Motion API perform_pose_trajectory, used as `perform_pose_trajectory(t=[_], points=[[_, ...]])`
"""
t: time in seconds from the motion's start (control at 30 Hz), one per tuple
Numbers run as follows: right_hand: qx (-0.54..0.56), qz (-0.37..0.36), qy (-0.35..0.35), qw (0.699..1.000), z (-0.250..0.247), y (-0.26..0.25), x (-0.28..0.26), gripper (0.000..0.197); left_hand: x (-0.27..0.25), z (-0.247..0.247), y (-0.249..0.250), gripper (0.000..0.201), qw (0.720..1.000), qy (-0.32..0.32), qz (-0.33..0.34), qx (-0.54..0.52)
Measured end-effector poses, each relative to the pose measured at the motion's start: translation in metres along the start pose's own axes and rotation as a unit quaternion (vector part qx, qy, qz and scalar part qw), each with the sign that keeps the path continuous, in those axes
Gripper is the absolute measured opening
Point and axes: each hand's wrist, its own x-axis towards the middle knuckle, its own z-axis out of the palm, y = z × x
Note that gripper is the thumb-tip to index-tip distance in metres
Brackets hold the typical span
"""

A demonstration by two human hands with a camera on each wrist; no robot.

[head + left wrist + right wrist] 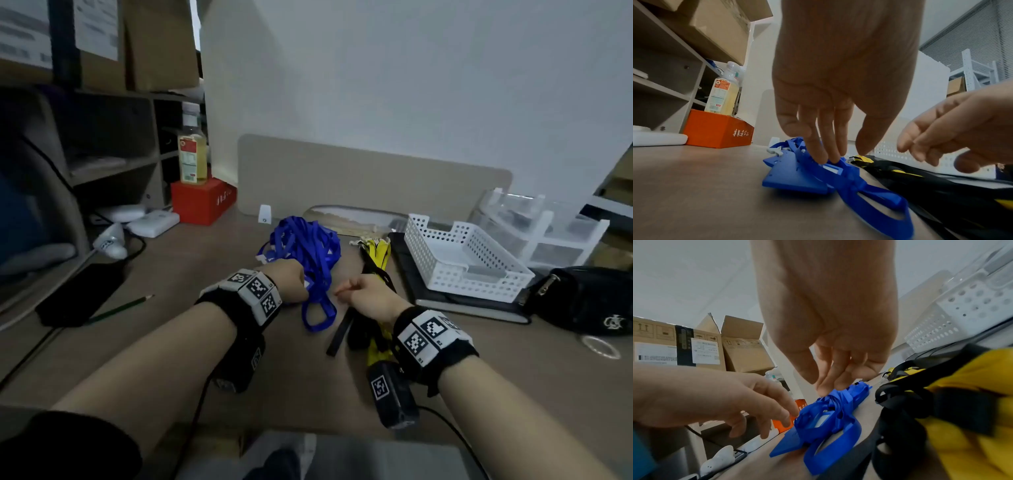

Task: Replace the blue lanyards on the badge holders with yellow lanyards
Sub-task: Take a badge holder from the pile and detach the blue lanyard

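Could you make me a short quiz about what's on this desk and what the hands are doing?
1. True or false: the left hand touches the blue lanyards.
2. Which lies nearer the white basket: A) the blue lanyards, B) the yellow lanyards?
3. Fill in: the bottle stands on a ___ box.

Key:
1. True; in the left wrist view its fingertips rest on the blue pile.
2. B.
3. Red.
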Motion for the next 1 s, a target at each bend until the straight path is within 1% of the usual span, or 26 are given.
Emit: perform_pose_trajectory(t=[0.03, 0.17, 0.23, 0.33, 0.47, 0.6, 0.7, 0.77, 0.83, 0.9, 0.97, 1.0], points=[[-0.003, 0.005, -0.006, 1.000, 0.001, 0.000, 0.006, 0.017, 0.004, -0.002, -0.004, 0.017, 1.000, -0.007, 0.000, -0.003], [-0.037, 0.016, -0.036, 0.999, 0.004, 0.000, 0.044, 0.016, 0.031, -0.017, -0.027, 0.019, 0.999, 0.011, -0.024, -0.035], [-0.076, 0.007, -0.048, 0.996, 0.006, -0.001, 0.068, 0.016, 0.049, -0.023, -0.035, 0.018, 0.999, 0.026, -0.024, -0.036], [-0.149, 0.003, -0.090, 0.985, 0.011, -0.002, 0.103, 0.016, 0.078, -0.029, -0.041, 0.027, 0.999, 0.025, -0.006, -0.036], [-0.205, 0.036, -0.145, 0.967, 0.015, 0.000, 0.141, 0.040, 0.116, -0.034, -0.037, 0.028, 0.999, 0.007, 0.018, -0.045], [-0.237, 0.042, -0.187, 0.952, 0.013, 0.006, 0.150, 0.044, 0.138, -0.033, -0.028, 0.027, 0.999, -0.016, 0.020, -0.040], [-0.213, 0.038, -0.207, 0.954, 0.015, 0.007, 0.146, 0.042, 0.142, -0.035, -0.021, 0.029, 0.998, -0.042, 0.014, -0.037], [-0.196, 0.035, -0.205, 0.958, 0.013, 0.005, 0.142, 0.036, 0.141, -0.036, -0.018, 0.028, 0.998, -0.054, 0.016, -0.026], [-0.161, 0.037, -0.183, 0.969, 0.006, 0.000, 0.141, 0.028, 0.143, -0.039, -0.015, 0.027, 0.998, -0.053, 0.027, -0.021], [-0.115, 0.029, -0.143, 0.983, -0.008, -0.007, 0.142, 0.020, 0.144, -0.044, -0.014, 0.030, 0.997, -0.049, 0.042, -0.040], [-0.071, -0.009, -0.087, 0.994, -0.023, -0.014, 0.145, 0.015, 0.145, -0.050, -0.013, 0.035, 0.995, -0.034, 0.063, -0.072], [-0.053, -0.036, -0.053, 0.997, -0.029, -0.017, 0.147, 0.016, 0.147, -0.054, -0.012, 0.038, 0.993, -0.024, 0.068, -0.097]])
